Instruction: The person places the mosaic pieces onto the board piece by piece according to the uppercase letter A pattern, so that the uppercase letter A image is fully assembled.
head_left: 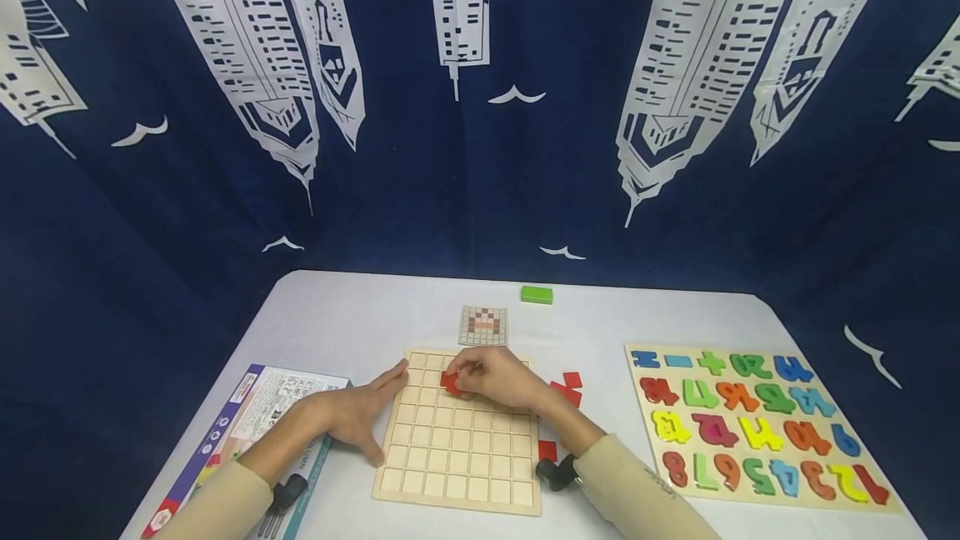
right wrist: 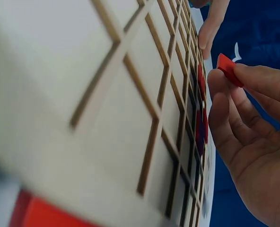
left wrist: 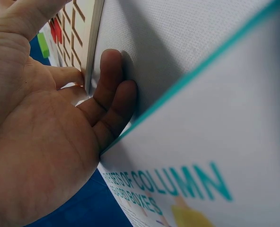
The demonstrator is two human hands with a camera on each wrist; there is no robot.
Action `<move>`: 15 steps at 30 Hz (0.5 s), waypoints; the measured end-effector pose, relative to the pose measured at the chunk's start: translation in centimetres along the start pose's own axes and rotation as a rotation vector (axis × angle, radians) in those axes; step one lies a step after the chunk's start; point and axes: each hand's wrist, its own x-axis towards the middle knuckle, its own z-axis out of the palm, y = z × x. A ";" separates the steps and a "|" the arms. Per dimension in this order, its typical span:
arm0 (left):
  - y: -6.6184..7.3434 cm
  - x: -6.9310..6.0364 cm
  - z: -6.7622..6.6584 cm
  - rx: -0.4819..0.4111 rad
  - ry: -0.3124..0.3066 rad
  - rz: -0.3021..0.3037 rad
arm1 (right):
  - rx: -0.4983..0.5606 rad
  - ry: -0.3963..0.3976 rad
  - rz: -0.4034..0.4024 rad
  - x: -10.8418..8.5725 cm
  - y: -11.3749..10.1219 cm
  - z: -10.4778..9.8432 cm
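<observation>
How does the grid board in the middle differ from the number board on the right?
The grid board has plain square cells, while the number board carries colourful numbers and signs. The left hand touches the grid board's edge; no hand touches the number board. The number board looks wider than the grid board in the head view. Both are pale and lie flat on the white table.

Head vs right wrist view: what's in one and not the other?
Only head: the number board on the right and the green block near the table's far edge.

Only right wrist: the palm side of the right hand.

Both: the right hand pinching a red tile, the grid board, the left hand at its edge, other red tiles and the dark blue curtain.
</observation>
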 end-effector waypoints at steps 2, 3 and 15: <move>0.0 0.0 0.0 0.000 -0.001 -0.004 | -0.019 -0.005 -0.011 0.2 -0.2 0.3; 0.0 0.0 0.0 0.001 -0.001 -0.004 | -0.036 -0.006 -0.018 0.3 -0.2 0.4; 0.1 0.0 0.0 0.023 -0.002 0.000 | -0.093 -0.021 -0.063 1.1 -0.8 2.0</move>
